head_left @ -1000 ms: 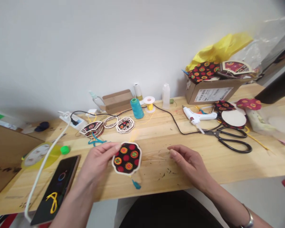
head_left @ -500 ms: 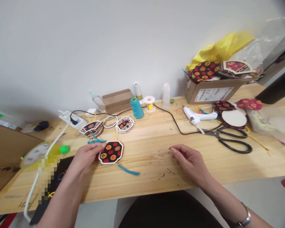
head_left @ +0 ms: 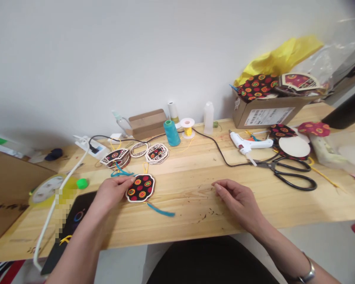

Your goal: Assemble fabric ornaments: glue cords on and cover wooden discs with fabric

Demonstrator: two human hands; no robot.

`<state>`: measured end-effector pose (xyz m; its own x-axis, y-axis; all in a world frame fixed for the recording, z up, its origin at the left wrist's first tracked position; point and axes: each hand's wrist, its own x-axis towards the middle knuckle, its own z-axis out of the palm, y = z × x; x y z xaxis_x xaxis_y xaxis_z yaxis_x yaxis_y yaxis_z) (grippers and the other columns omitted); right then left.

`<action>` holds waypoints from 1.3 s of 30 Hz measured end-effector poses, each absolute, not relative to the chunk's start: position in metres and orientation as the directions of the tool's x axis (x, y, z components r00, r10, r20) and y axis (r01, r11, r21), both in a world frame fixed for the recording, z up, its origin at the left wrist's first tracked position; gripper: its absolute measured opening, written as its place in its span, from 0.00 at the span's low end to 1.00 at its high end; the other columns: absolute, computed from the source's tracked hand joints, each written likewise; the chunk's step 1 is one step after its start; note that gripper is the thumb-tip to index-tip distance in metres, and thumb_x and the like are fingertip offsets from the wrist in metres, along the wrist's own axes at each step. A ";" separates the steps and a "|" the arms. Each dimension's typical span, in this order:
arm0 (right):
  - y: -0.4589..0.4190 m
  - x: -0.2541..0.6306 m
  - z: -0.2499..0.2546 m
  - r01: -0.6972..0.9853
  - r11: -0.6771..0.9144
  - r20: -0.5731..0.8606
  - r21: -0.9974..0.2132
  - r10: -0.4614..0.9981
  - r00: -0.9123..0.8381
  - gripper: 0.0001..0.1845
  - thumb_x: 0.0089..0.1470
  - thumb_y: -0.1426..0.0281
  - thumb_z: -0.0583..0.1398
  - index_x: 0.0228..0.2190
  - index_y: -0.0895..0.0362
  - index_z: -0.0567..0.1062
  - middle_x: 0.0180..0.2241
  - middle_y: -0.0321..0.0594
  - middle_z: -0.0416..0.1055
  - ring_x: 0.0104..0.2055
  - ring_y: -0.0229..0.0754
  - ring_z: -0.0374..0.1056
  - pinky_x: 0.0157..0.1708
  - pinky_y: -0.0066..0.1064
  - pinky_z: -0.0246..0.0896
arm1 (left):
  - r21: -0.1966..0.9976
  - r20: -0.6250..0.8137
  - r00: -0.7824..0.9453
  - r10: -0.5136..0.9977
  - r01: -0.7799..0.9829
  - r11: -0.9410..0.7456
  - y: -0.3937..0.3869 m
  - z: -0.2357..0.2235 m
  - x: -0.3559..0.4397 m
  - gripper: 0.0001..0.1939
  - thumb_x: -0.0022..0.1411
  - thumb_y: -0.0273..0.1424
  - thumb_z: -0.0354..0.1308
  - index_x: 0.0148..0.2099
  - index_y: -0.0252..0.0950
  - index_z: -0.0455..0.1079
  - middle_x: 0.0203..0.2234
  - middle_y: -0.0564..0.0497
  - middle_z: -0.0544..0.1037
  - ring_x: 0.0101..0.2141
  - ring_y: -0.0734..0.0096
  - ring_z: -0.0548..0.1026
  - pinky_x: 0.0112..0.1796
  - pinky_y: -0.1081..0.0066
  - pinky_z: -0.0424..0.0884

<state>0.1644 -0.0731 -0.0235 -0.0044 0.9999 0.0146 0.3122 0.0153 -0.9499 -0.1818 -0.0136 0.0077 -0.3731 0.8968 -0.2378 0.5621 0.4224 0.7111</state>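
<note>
My left hand (head_left: 111,194) pinches the left edge of a fabric-covered ornament (head_left: 141,188), black with red and yellow circles, a yellow loop at its top and a teal tassel (head_left: 161,210) trailing to the right. The ornament lies flat on the wooden table (head_left: 195,165). My right hand (head_left: 235,199) rests on the table to the right, fingers loosely curled, holding nothing. Just behind the ornament lie several finished ornaments (head_left: 156,153) in small piles.
A phone (head_left: 73,221) and a white cable (head_left: 56,201) lie at the left. A teal thread spool (head_left: 171,133), yellow spool (head_left: 187,127), glue gun (head_left: 248,144), black scissors (head_left: 290,173) and a cardboard box (head_left: 266,110) of fabric sit toward the back and right.
My left hand carried the ornament from mid-air down and leftward, laying it flat on the table near the piles. My right hand barely moved.
</note>
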 end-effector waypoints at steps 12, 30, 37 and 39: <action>-0.074 0.165 -0.023 0.319 0.029 0.029 -0.947 1.000 -0.006 0.15 0.56 0.60 0.55 0.30 0.57 0.76 0.26 0.37 0.72 0.29 0.39 0.67 0.30 0.27 0.62 | 0.553 -0.117 -0.325 0.939 0.764 0.333 -0.022 0.006 -0.177 0.20 0.46 0.47 0.58 0.34 0.38 0.78 0.35 0.46 0.82 0.40 0.51 0.77 0.44 0.60 0.69; -0.075 0.165 -0.023 0.310 0.016 0.017 -0.951 1.000 0.001 0.14 0.56 0.61 0.56 0.31 0.57 0.76 0.26 0.37 0.74 0.29 0.39 0.68 0.30 0.27 0.64 | 0.086 0.102 -0.110 0.989 0.991 0.101 -0.061 -0.006 -0.127 0.39 0.55 0.53 0.49 0.58 0.26 0.62 0.54 0.35 0.70 0.54 0.45 0.66 0.53 0.53 0.62; -0.074 0.165 -0.026 0.318 0.009 0.009 -0.948 1.000 -0.002 0.13 0.56 0.61 0.56 0.32 0.56 0.76 0.28 0.38 0.75 0.31 0.40 0.70 0.32 0.29 0.65 | 0.080 0.069 -0.132 0.989 0.989 0.127 -0.061 -0.005 -0.124 0.38 0.57 0.51 0.47 0.58 0.26 0.61 0.49 0.34 0.73 0.51 0.44 0.67 0.48 0.52 0.65; -0.075 0.164 -0.025 0.324 0.009 0.008 -0.946 1.000 -0.003 0.13 0.56 0.62 0.56 0.32 0.56 0.76 0.29 0.39 0.76 0.32 0.41 0.71 0.33 0.30 0.65 | 0.078 0.075 -0.136 0.988 0.988 0.130 -0.061 -0.006 -0.124 0.38 0.57 0.51 0.47 0.59 0.25 0.60 0.48 0.34 0.74 0.51 0.43 0.68 0.48 0.52 0.65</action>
<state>0.1639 -0.0746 -0.0250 -0.0029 1.0000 0.0080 0.3242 0.0086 -0.9459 -0.1242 -0.0608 -0.0063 -0.1356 0.9879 0.0755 0.9884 0.1297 0.0785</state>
